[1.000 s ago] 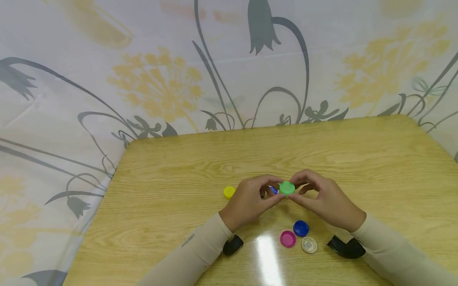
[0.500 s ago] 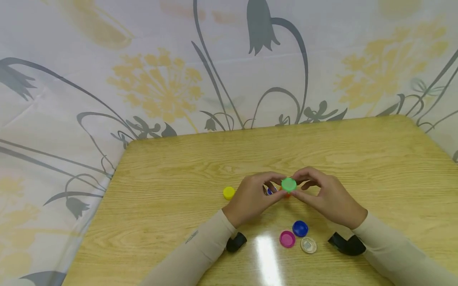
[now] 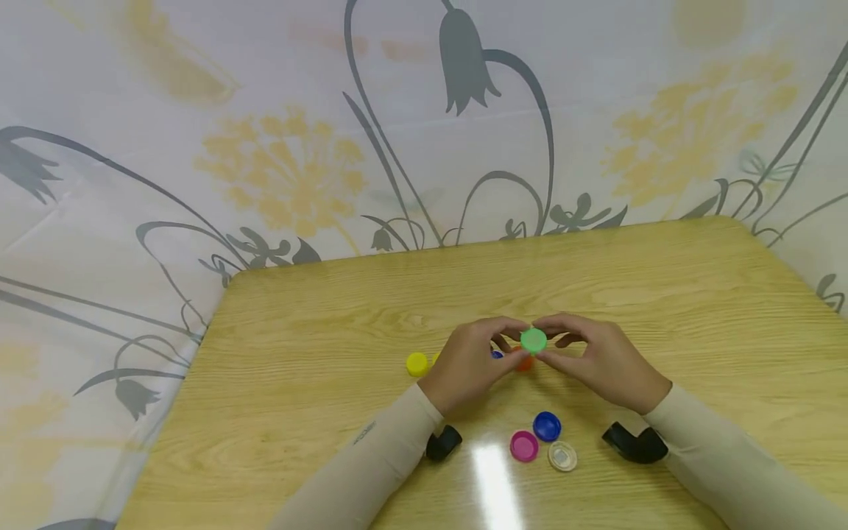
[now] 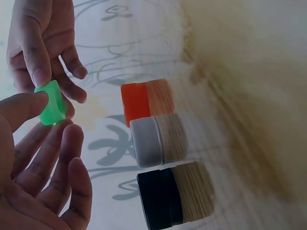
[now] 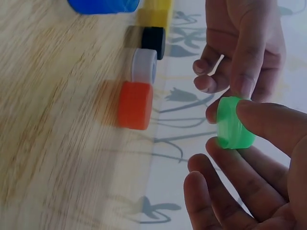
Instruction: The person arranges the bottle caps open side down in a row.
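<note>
Both hands hold a green bottle cap (image 3: 533, 340) between them, above the table. My left hand (image 3: 469, 362) pinches its left side between thumb and fingers, and my right hand (image 3: 604, 362) pinches its right side. The wrist views show the cap (image 4: 52, 104) raised, with both thumbs on one face. Below it stands an orange cap (image 5: 135, 105), partly covered by the fingers in the head view. Beside that one, in a row, are a white cap (image 5: 144, 66) and a black cap (image 5: 154, 42), which the left hand hides in the head view.
A yellow cap (image 3: 417, 364) lies left of the left hand, with another yellow one partly hidden. Nearer the body, a blue cap (image 3: 547, 427), a magenta cap (image 3: 524, 447) and a whitish cap (image 3: 562, 456) lie grouped on the wooden table (image 3: 318, 331). A patterned cloth hangs behind.
Both hands have moved the green cap slightly up in the head view, and it stays pinched between them. The orange cap beneath has come into sight. The head view has shifted a little.
</note>
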